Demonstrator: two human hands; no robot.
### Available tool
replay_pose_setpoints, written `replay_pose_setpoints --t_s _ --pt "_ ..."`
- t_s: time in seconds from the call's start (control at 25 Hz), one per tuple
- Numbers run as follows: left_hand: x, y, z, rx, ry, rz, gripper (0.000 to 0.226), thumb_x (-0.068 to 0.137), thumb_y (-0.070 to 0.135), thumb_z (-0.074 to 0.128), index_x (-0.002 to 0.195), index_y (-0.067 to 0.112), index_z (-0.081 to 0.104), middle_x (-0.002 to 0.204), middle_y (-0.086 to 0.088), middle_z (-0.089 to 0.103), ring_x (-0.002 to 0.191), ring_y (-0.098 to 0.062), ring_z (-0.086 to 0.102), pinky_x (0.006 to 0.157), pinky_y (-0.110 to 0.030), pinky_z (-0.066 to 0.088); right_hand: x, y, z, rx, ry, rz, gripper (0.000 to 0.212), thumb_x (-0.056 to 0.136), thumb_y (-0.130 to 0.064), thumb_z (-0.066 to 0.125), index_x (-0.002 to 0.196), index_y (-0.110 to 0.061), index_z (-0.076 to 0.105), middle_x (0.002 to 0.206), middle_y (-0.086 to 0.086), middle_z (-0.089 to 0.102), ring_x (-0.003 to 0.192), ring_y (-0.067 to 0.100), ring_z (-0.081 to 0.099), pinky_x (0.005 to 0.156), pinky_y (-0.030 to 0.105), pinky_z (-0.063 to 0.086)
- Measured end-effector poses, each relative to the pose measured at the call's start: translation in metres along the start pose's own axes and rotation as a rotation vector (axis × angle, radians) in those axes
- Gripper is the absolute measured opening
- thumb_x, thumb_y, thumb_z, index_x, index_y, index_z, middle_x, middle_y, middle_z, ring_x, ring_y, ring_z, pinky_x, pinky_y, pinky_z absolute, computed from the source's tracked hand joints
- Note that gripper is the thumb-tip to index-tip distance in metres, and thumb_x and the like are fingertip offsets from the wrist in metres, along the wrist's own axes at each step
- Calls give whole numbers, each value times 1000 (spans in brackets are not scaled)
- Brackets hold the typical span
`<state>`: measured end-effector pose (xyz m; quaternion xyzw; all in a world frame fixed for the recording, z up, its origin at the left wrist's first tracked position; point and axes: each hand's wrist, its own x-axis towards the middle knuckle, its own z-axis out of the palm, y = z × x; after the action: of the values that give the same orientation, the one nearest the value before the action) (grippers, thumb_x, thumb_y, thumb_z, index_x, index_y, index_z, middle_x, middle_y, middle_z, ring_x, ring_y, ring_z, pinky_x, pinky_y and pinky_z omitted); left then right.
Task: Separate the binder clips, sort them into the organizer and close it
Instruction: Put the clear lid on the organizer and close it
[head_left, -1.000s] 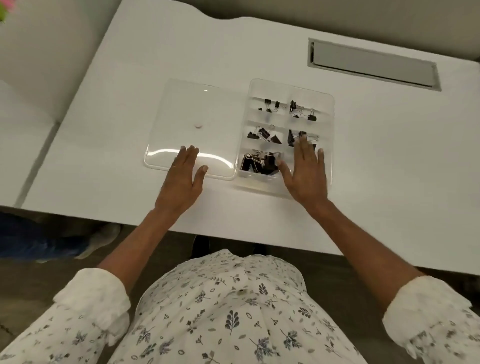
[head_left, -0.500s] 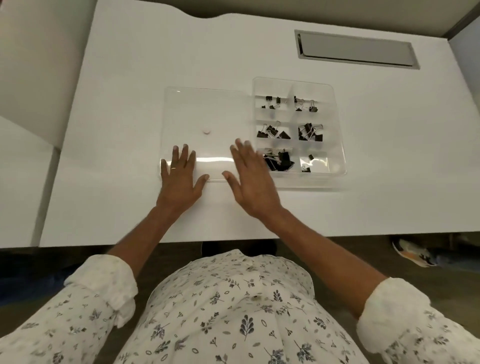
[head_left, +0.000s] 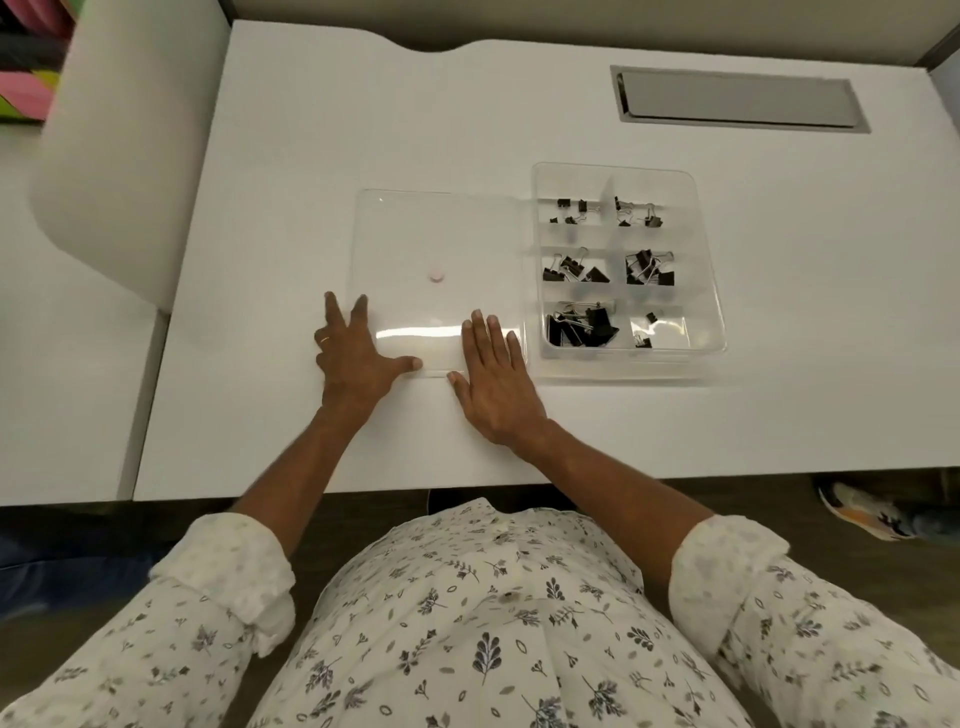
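A clear plastic organizer (head_left: 709, 270) lies open on the white desk. Black binder clips (head_left: 581, 328) fill its six compartments, sorted by size. Its clear lid (head_left: 436, 234) lies flat to the left, joined to the tray. My left hand (head_left: 353, 358) rests flat at the lid's near left corner, fingers spread, thumb on the near edge. My right hand (head_left: 493, 379) lies flat on the lid's near right corner, fingers apart. Neither hand holds anything.
A grey cable hatch (head_left: 737, 101) is set into the desk (head_left: 311, 130) at the far right. A white chair back (head_left: 119, 156) stands at the left. A shoe (head_left: 862, 512) shows on the floor at the right.
My right hand has moved left from the organizer tray onto the lid's near right corner. My left hand has slid slightly left along the lid's near edge.
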<state>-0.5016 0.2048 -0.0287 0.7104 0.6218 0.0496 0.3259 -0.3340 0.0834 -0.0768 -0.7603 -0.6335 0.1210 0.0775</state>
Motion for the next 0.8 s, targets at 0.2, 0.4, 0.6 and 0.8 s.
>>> replay_pose_setpoints --t_s 0.2,0.4,0.6,0.8 --pt "-2 33 -49 -469 109 53 100 79 31 87 159 25 27 140 4 57 108 -21 65 102 -40 52 9 -21 -42 66 83 -99 83 102 -57 40 162 -16 0 170 6 -7 157 24 -8 125 59 5" --pt "-35 99 -63 -859 37 361 64 104 44 53 159 20 28 134 14 65 114 -11 68 93 -27 54 19 -51 -116 658 408 -80 87 80 19 39 159 -14 25 166 1 25 154 18 23 122 52 27" --pt "-60 90 22 -433 -70 577 84 92 73 47 160 26 29 167 5 28 154 -13 24 125 -45 27 17 -22 -166 1057 744 180 77 85 15 36 157 -11 25 160 3 38 125 16 59 105 29 49" --pt "-50 95 73 -92 -232 753 79 96 59 52 162 38 14 172 7 -7 159 -18 -11 125 -51 17 -26 58 -173 1547 810 432 65 96 3 59 148 -23 31 149 2 48 129 19 59 99 49 55"
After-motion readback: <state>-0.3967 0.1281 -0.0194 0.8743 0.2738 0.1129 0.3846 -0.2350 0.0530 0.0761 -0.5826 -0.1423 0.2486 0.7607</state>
